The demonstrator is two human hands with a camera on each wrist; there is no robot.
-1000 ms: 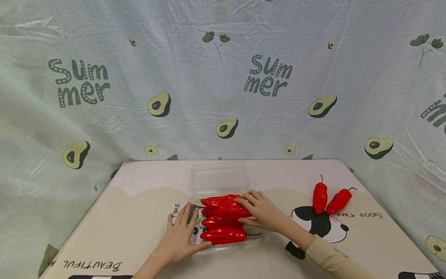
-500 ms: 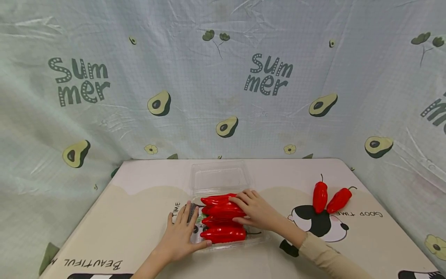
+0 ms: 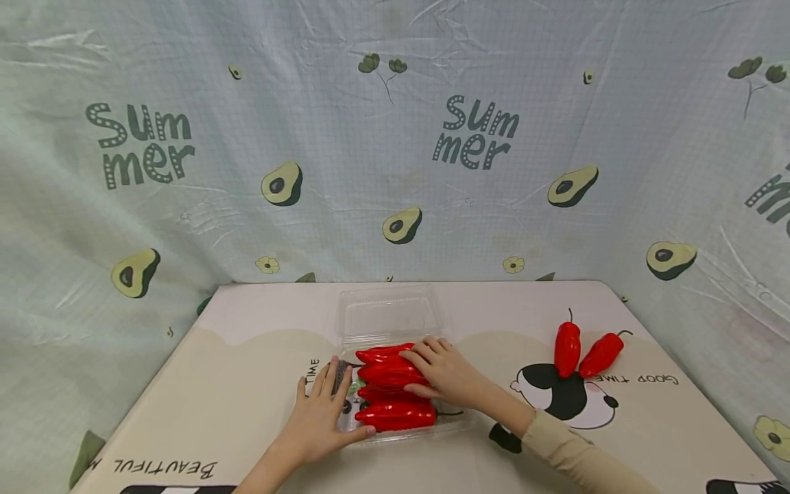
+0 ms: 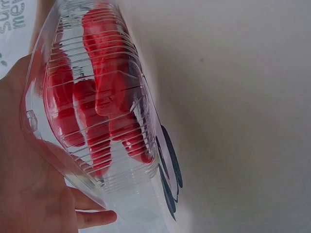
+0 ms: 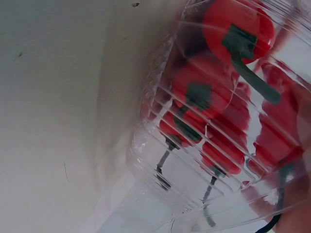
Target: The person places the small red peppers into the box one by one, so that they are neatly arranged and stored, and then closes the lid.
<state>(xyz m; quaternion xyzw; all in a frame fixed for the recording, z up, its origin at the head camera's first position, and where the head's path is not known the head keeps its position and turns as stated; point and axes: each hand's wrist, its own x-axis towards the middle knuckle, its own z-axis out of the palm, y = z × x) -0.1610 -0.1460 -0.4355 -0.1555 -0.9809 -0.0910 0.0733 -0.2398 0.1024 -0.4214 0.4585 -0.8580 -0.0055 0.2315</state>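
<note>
A clear plastic clamshell box (image 3: 458,420) lies at mid-table in the head view, its lid (image 3: 390,312) folded back. Several red peppers with dark green stems lie in it, the front pepper (image 3: 398,416) nearest the person. My left hand (image 3: 316,420) is spread at the box's left side, thumb on the front edge. My right hand (image 3: 450,376) curves its fingers and thumb over the right end of an upper pepper (image 3: 390,373). Through the box wall, the left wrist view shows the peppers (image 4: 104,63) layered; stem ends (image 5: 240,41) appear in the right wrist view.
Two more red peppers, one upright (image 3: 567,350) and one slanted (image 3: 601,355), lie on the table's right side. A printed mat (image 3: 247,412) covers the table. Behind it hangs a pale curtain (image 3: 345,137) with avocado prints.
My right hand has shifted left over the box, and the upper pepper under it has slid left to lie across the others. My left hand has stayed put.
</note>
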